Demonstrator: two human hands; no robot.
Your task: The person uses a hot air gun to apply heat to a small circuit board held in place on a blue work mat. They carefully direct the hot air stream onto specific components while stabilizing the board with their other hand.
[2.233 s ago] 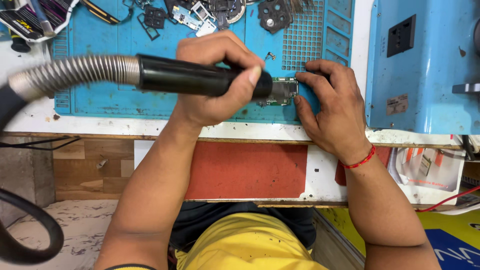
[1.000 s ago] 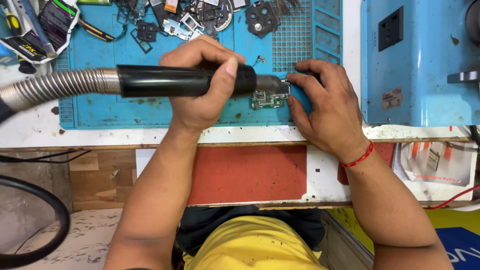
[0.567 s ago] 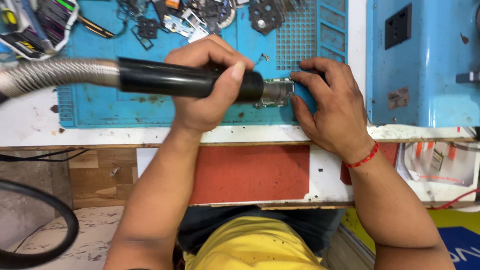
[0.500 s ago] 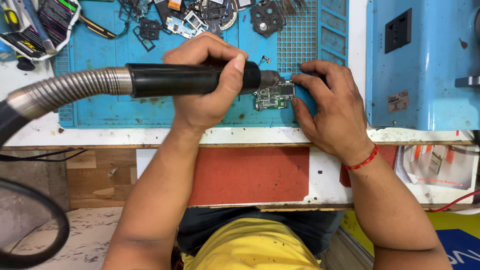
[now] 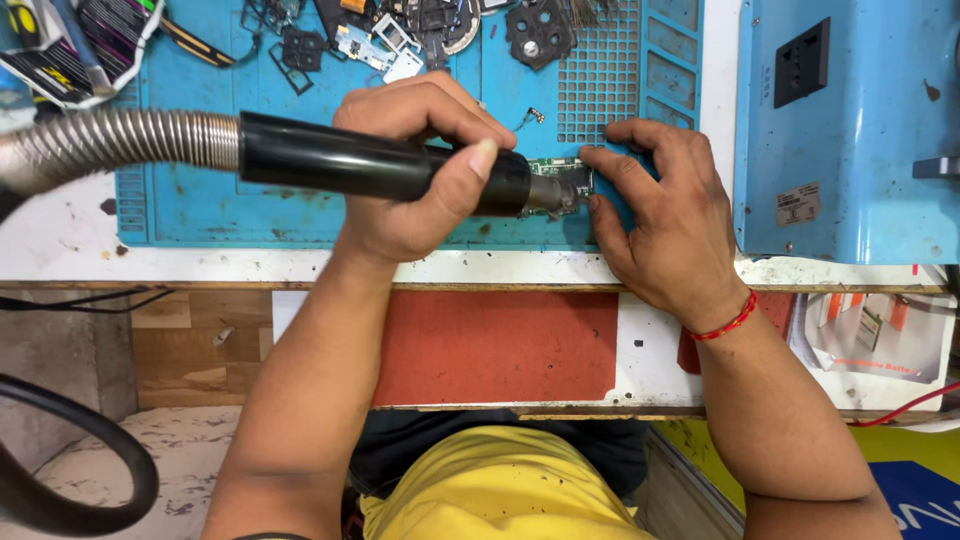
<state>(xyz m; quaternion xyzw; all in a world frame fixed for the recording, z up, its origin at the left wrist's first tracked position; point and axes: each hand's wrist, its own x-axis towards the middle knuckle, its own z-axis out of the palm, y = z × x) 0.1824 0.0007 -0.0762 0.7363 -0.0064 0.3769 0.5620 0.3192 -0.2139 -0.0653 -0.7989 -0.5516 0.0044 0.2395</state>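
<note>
The small green circuit board (image 5: 562, 172) lies on the blue work mat (image 5: 220, 200). The right hand (image 5: 665, 225) lies flat, fingers pinning the board's edge. The left hand (image 5: 420, 170) grips the black hot-air handle (image 5: 350, 165), nozzle over the board.

1. The workbench (image 5: 60, 235) has a white top with stains and a wooden front edge.
2. A blue silicone repair mat (image 5: 230, 205) lies on it, near the front edge.
3. A blue box with a socket (image 5: 840, 130) stands at the right edge.
4. Small phone parts (image 5: 400, 30) lie at the mat's far edge.
</note>
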